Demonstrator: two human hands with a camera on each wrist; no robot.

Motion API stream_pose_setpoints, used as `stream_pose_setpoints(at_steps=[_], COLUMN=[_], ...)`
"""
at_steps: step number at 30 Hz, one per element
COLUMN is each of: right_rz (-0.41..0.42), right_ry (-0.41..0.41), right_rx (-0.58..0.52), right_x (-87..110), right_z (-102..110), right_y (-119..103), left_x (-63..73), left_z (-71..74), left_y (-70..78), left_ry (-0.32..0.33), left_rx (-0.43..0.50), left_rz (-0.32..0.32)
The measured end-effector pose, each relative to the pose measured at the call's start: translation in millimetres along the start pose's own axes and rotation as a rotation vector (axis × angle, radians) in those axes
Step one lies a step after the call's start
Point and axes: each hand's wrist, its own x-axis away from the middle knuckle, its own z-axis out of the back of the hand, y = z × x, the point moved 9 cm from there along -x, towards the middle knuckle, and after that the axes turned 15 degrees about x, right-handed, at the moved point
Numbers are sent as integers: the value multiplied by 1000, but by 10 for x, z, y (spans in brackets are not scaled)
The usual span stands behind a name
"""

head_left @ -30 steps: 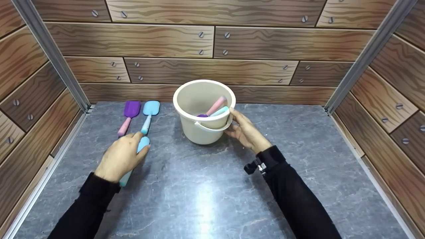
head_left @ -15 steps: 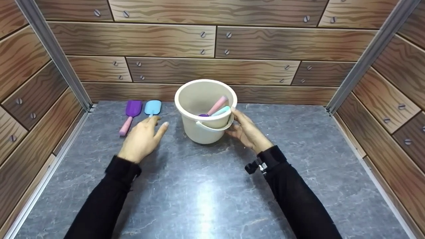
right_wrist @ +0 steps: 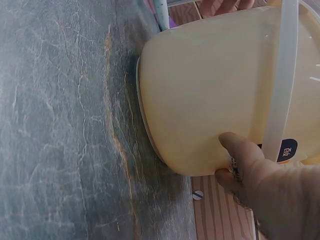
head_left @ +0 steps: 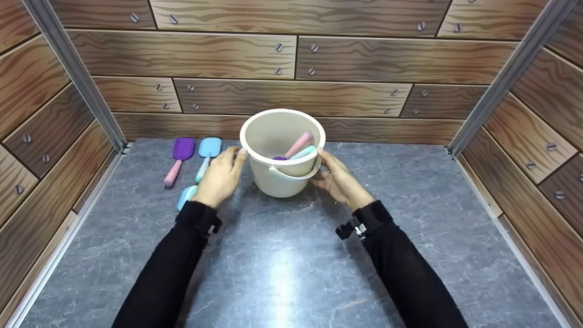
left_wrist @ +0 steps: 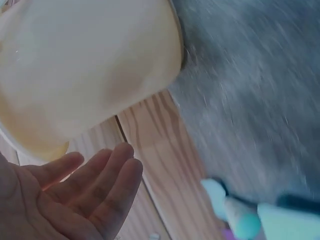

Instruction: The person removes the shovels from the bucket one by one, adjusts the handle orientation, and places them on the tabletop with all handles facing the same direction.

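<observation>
A cream bucket [head_left: 268,175] stands upright near the back wall, its white handle [head_left: 296,176] lowered at the front. Inside lean a pink handle [head_left: 299,145] with a purple part and a turquoise handle [head_left: 303,152]. My right hand [head_left: 340,180] grips the bucket's right side, fingers against the wall below the rim. Beside the left rim is my left hand [head_left: 221,175], fingers extended and holding nothing; the left wrist view shows its palm near the bucket wall. A blue toy shovel [head_left: 186,197] lies partly hidden behind my left wrist.
To the left lie a purple toy shovel [head_left: 183,150] with a pink handle and a light blue toy shovel [head_left: 209,148]. Wood-patterned panels [head_left: 291,54] enclose the grey marbled surface [head_left: 391,182] at the back and sides.
My left hand has let go of the blue shovel at the left and moved right, up to the bucket's left rim. My right hand and the bucket have stayed in place.
</observation>
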Motion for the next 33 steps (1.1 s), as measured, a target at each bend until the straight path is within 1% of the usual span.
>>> stream_pose_setpoints(at_steps=[6,11,16,20,25,29,31,33], right_rz=[-8,-8,-8,-1,-16,-5,9,31], right_ry=[-3,-2,-5,-10,-1,12,28,58], right_rx=[-8,-8,-2,-3,19,60,101,191], right_x=[4,4,-3,-5,-2,-7,-3,2], right_z=[9,17,8,-4,16,51,79,122], right_y=[0,3,10,1,-14,-95,-173,-283], left_x=[-104,-148,-153,-152,-146,-138,-136,-135], left_z=[-124,-216,-314,-373,-406,-412,-411,-410], left_y=[-15,-39,-97,-130,-163,-177,-174,-165], left_ry=[4,15,46,75,105,115,116,115], left_rx=[78,223,368,448,479,488,500,507], left_rz=[39,81,136,162,187,201,206,207])
